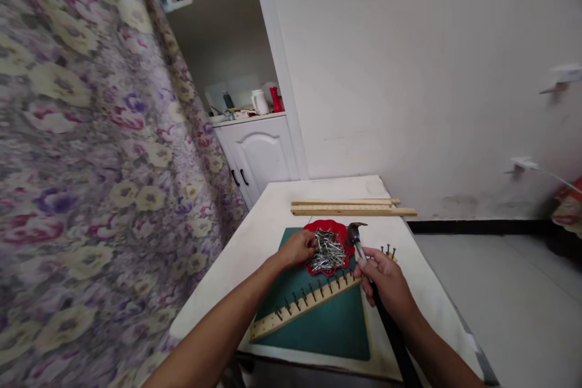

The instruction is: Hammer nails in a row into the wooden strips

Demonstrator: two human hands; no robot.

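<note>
Partly Studded: Upright Nails Line a Wooden Strip, Left End Bare

The wooden strip lies slantwise across a green mat on a pale table, with dark nails standing along most of its length. By that measure the row looks well advanced; only the left end shows holes without nails. Behind it, a red dish holds a heap of loose silvery nails. The left hand reaches to the dish with fingers curled; whether it pinches a nail cannot be told. The right hand grips a hammer high on its handle, close below the head. Farther back, pale wooden lengths lie together, no standing nails visible on them.

Fingers obscure the strip's right tip, so contact there is unclear. Beyond the right hand, more dark nails rise from a mostly hidden small piece. The hammer's lower end runs out of frame.
</note>
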